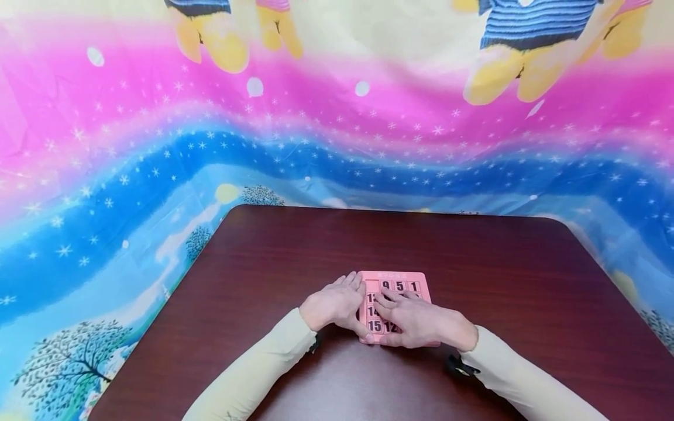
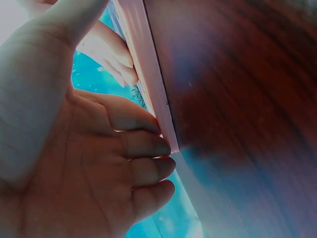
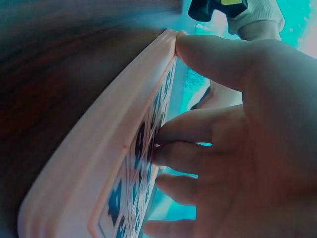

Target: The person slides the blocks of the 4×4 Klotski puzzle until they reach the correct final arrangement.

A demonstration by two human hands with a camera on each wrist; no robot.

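Observation:
A pink number sliding puzzle (image 1: 392, 275) lies flat on the table, black numbers on its tiles. Along its top row 9, 5 and 1 show, with a plain pink gap at the left. My left hand (image 1: 337, 303) rests against the puzzle's left side, fingers fairly straight and thumb at the near left corner. In the left wrist view, its fingertips (image 2: 166, 146) touch the frame's side. My right hand (image 1: 421, 318) lies over the right part, fingers stretched across the tiles and thumb at the near edge. It hides several tiles. The right wrist view shows its fingers (image 3: 183, 153) at the tile faces.
The dark brown wooden table (image 1: 295, 251) extends around the puzzle on all sides. Behind it hangs a colourful cloth (image 1: 337, 134) with snowflakes and cartoon figures. Dark straps (image 1: 462, 366) sit at the wrists below pale sleeves (image 1: 516, 368).

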